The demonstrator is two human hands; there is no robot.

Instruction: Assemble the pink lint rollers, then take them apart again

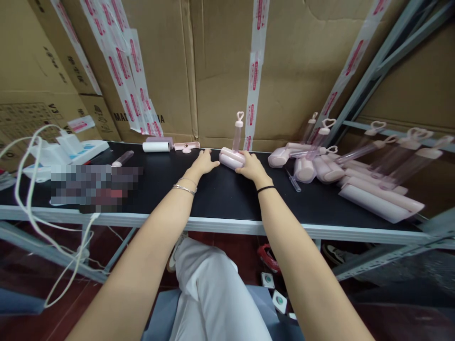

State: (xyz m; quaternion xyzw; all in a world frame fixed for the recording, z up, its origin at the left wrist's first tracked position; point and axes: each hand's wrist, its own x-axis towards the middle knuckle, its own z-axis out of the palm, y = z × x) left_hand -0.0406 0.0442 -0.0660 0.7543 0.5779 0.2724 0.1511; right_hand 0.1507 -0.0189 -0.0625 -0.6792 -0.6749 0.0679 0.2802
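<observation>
A pink lint roller (232,159) with a clear handle and a heart-shaped loop lies on the black tabletop, its handle pointing up. My right hand (250,166) has its fingers closed around the roller's right end. To the left of it, my left hand (204,163) rests over the table with thumb and fingers apart, touching nothing. Beyond that hand are a pink cover piece (187,146) and a white paper roll (156,147). Several similar lint rollers (384,189) are bunched at the right, with a small screwdriver (294,181) beside them.
A white power strip (90,150) with plugs and cables stands at the left, near a clear handle (122,158) and a blurred-out patch. Taped cardboard (220,71) walls the back. A metal shelf post (373,71) rises at the right.
</observation>
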